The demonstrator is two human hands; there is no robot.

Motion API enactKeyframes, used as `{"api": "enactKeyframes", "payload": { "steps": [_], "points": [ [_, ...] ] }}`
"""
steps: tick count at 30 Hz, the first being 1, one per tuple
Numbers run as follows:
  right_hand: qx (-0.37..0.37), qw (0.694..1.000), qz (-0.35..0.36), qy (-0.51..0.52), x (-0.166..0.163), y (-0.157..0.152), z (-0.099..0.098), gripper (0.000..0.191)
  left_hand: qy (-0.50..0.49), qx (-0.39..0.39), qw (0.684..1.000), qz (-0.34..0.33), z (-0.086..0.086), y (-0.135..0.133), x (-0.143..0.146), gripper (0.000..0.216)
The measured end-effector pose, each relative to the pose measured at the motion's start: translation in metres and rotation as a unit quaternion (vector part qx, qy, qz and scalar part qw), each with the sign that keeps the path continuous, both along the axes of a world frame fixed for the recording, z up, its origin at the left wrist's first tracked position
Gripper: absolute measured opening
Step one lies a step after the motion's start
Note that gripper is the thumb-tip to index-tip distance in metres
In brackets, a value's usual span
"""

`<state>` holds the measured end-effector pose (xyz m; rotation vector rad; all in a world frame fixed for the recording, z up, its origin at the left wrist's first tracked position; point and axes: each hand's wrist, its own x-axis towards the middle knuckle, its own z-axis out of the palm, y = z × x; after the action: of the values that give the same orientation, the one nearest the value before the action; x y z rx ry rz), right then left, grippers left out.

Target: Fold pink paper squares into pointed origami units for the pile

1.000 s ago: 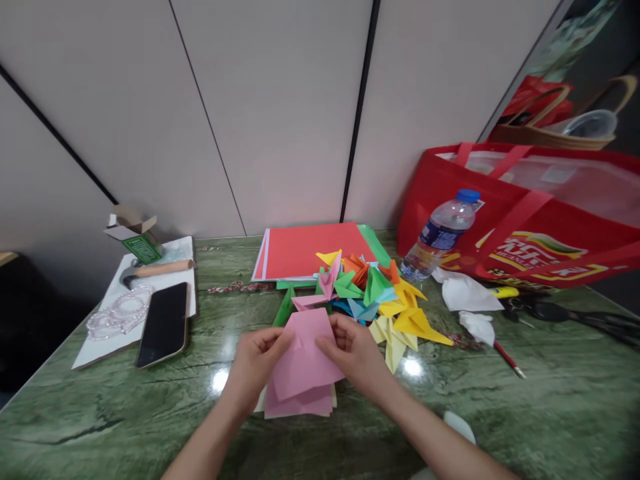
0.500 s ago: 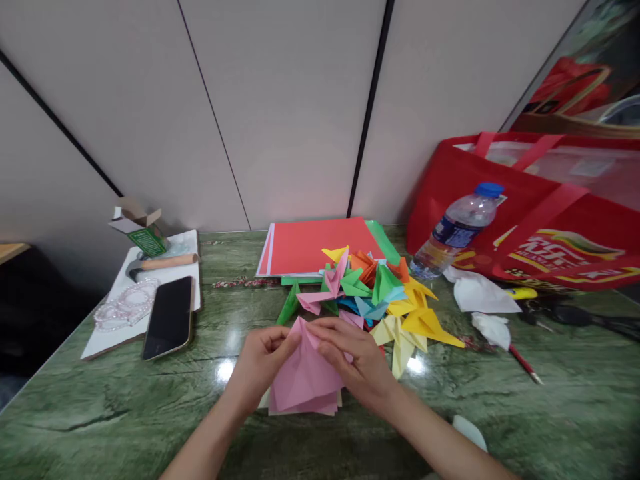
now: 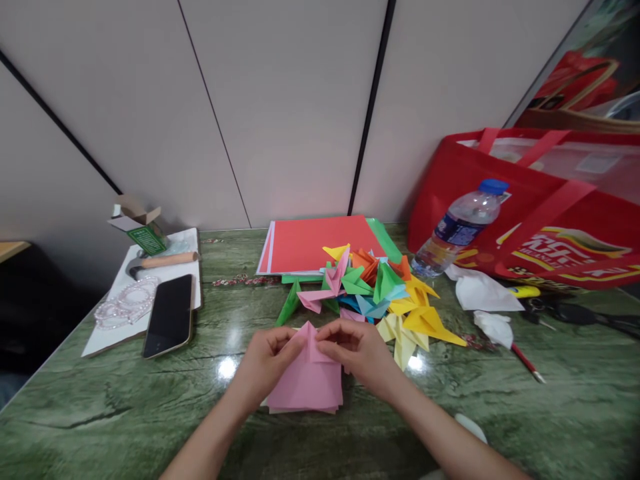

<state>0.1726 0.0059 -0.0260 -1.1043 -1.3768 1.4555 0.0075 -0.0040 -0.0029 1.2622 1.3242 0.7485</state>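
A pink paper sheet [image 3: 307,377], partly folded to a point at its top, lies over a small stack of pink sheets on the green marble table [image 3: 125,413]. My left hand [image 3: 263,363] pinches its upper left edge. My right hand [image 3: 363,353] pinches the upper right edge near the point. Both hands have their fingers closed on the paper. Just beyond them lies a heap of folded paper shapes [image 3: 377,297] in yellow, green, orange, blue and pink.
A stack of red and green paper [image 3: 313,243] lies at the back. Left: a black phone [image 3: 170,315], clear bead bracelets [image 3: 123,307], a hammer [image 3: 160,261], a small box [image 3: 137,223]. Right: a water bottle [image 3: 460,227], a red bag [image 3: 540,207], crumpled tissues [image 3: 480,293], a red pen [image 3: 525,363].
Both hands have folded the pink sheet's top corners inward, so its top now forms a point. The camera view has shifted slightly.
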Motion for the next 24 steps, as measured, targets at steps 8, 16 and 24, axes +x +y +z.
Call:
{"api": "enactKeyframes", "payload": {
  "steps": [8,16,24],
  "points": [
    [-0.011,1.000,-0.015,0.015,-0.0001,0.0008,-0.0019,0.013,-0.007,-0.049,0.999,-0.018,-0.0057,-0.0018,-0.0029,0.036],
    [-0.021,0.999,0.000,0.028,0.0009,0.0014,-0.0019,0.015,-0.047,-0.091,0.995,-0.015,-0.0049,-0.0014,-0.0027,0.035],
    [-0.077,0.994,0.017,0.075,0.0011,0.0035,-0.0050,0.031,-0.020,-0.087,0.996,-0.029,-0.0029,-0.0011,-0.0018,0.032]
  ]
}}
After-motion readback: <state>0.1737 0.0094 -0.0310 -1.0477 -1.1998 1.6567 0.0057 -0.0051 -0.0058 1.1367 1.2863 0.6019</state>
